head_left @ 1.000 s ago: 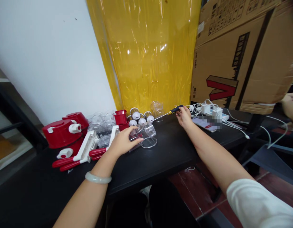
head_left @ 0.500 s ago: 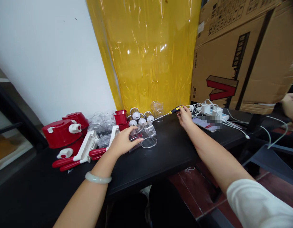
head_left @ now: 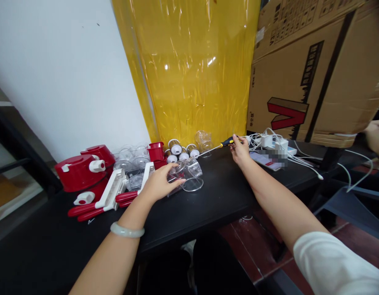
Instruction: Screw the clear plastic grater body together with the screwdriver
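In front of you the black surface [head_left: 220,203] runs across the view, with a translucent yellow sheet [head_left: 192,73] upright behind it and a large cardboard box [head_left: 288,78] at the sheet's right. A round red housing [head_left: 80,173] sits toward the left. Near the middle, your left hand [head_left: 160,180] has thumb and fingers clamped around a clear plastic piece [head_left: 192,167]. Your right hand [head_left: 239,150] is closed on the handle of a screwdriver [head_left: 227,142], whose shaft slants down leftward to that piece; you cannot tell whether its tip touches. Small metallic cylinders [head_left: 174,146] lie stacked just behind the clear plastic piece.
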{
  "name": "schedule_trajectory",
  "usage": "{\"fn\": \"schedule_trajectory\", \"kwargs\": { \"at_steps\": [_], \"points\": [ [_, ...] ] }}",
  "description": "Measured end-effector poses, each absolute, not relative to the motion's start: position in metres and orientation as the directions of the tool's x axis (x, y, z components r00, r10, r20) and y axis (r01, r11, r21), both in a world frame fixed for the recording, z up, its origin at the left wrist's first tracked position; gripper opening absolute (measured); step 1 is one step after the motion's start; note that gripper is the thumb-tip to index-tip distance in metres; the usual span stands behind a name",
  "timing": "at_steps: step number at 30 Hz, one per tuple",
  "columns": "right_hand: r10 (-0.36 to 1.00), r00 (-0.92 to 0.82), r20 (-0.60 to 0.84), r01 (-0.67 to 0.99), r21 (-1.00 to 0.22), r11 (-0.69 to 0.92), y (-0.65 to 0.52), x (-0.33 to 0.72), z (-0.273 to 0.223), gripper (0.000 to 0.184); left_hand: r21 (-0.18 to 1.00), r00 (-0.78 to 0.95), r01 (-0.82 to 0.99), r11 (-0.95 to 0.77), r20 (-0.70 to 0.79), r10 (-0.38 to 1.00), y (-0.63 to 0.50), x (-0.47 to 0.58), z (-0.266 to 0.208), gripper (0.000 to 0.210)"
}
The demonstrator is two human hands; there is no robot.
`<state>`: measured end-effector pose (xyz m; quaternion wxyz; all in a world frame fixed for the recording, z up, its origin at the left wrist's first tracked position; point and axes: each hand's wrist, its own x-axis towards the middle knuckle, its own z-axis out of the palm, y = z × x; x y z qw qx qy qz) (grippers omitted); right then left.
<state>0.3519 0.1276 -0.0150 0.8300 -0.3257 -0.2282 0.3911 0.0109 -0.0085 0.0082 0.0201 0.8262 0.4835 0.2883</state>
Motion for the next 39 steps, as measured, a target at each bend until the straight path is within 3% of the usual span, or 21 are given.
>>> {"fn": "schedule_trajectory", "kwargs": {
  "at_steps": [9,18,24,29,31,36,39],
  "points": [
    [0.859,0.497,0.121,-0.566,-0.705,0.427,0.1264,0.3559,-0.0163,0.02,0.301,0.37,0.791,-0.532,0.456,0.809,-0.0103,0.0119,0.01,0.058],
    [0.837,0.53,0.136,-0.54,-0.707,0.457,0.125,0.3515,-0.0146,0.045,0.304,0.37,0.792,-0.53,0.451,0.812,-0.01,0.0117,0.0096,0.058],
    [0.876,0.469,0.111,-0.596,-0.692,0.407,0.1239,0.3546,-0.0144,0.02,0.305,0.369,0.791,-0.53,0.453,0.811,-0.0092,0.0115,0.009,0.058],
    [0.898,0.427,0.105,-0.643,-0.663,0.383,0.1245,0.3545,-0.0163,0.013,0.299,0.372,0.792,-0.533,0.456,0.809,-0.0093,0.0115,0.0093,0.058],
    [0.893,0.436,0.11,-0.632,-0.669,0.391,0.1257,0.3529,-0.0173,0.017,0.298,0.372,0.792,-0.533,0.456,0.808,-0.0096,0.0117,0.0094,0.058],
    [0.835,0.53,0.149,-0.495,-0.745,0.447,0.132,0.3514,-0.0203,0.046,0.297,0.372,0.79,-0.535,0.461,0.806,-0.0095,0.0118,0.0091,0.058],
    [0.833,0.534,0.147,-0.498,-0.741,0.45,0.1337,0.3527,-0.02,0.049,0.295,0.372,0.792,-0.535,0.462,0.805,-0.009,0.0113,0.0086,0.058]
  ]
}}
